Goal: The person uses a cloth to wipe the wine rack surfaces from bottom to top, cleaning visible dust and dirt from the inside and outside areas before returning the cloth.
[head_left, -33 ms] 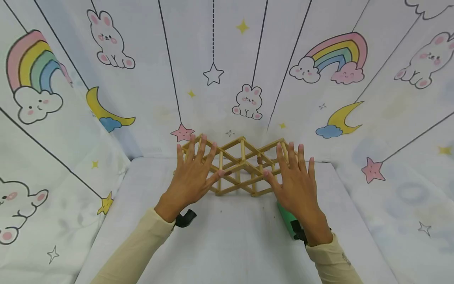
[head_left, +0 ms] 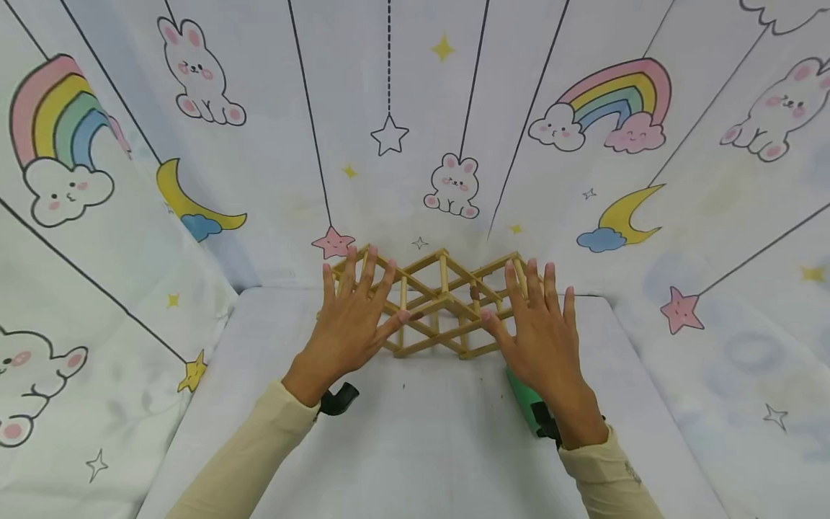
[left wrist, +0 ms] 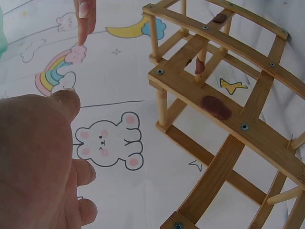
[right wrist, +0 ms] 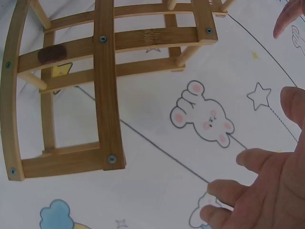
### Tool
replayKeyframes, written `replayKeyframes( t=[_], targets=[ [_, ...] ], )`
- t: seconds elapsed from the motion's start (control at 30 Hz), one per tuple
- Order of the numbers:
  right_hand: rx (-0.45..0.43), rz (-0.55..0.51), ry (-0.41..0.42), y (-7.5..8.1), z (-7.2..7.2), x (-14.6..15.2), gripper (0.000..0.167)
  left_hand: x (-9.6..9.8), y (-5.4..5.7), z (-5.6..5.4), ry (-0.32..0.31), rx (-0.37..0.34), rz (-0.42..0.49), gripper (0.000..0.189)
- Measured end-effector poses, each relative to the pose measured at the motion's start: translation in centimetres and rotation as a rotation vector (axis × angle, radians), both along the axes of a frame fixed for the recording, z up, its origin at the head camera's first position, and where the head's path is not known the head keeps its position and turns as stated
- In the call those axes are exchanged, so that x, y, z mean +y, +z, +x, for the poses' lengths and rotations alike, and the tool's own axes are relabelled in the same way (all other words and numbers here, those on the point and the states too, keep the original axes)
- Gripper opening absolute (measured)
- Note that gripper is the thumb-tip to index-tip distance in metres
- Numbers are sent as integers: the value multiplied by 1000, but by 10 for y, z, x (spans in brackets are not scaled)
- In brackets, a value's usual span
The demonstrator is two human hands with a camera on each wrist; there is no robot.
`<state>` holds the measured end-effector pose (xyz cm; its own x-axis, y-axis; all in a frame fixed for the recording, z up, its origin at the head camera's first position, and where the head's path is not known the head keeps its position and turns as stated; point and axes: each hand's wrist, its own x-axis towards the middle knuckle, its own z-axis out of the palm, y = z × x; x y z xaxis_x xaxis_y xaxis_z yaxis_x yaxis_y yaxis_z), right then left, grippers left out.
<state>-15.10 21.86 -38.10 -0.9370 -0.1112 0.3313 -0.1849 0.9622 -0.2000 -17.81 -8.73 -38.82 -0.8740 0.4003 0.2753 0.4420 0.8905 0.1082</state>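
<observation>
A folding wooden lattice rack (head_left: pixel 444 297), made of crossed slats with round dowels and metal rivets, stands spread out at the back of the table. My left hand (head_left: pixel 344 324) is held palm down with straight, spread fingers, overlapping the rack's left part in the head view. Over the right part is my right hand (head_left: pixel 545 342), its fingers likewise extended. Both wrist views show a gap between hand and wood: left palm (left wrist: pixel 35 157) beside the slats, right fingers (right wrist: pixel 228 191) off to one side. Dark reddish-brown patches (left wrist: pixel 215 107) mark some slats.
A green object (head_left: pixel 524 393) lies under my right wrist, partly hidden. Black wrist-camera mounts (head_left: pixel 340 400) hang below the forearms. Walls of white cloth (head_left: pixel 389 187) printed with rabbits, stars and rainbows rise behind and beside the white tabletop (head_left: pixel 415 447).
</observation>
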Motion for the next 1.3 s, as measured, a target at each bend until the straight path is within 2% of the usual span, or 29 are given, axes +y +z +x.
replayKeyframes(
  t=[0.23,0.4,0.53,0.7,0.83,0.97,1.3],
  targets=[
    [3,-9,-13,0,-2,1,84,1,-2,-2,7,-44,11,82],
    [89,-83,-38,-4,-2,6,81,0,-6,-6,5,-60,40,83],
    [163,-170,-53,-13,-1,13,79,-4,-11,-11,-8,-26,92,82],
    [171,-251,-68,-25,3,22,80,-8,-21,-17,-7,29,149,79],
    [155,-300,-63,-35,7,32,79,-11,-32,-24,-2,44,186,80],
    [137,-369,-39,-50,11,46,77,-15,-41,-29,-1,65,262,78],
    [67,-447,-45,-95,24,86,57,-21,-61,-41,-18,10,516,72]
  ],
)
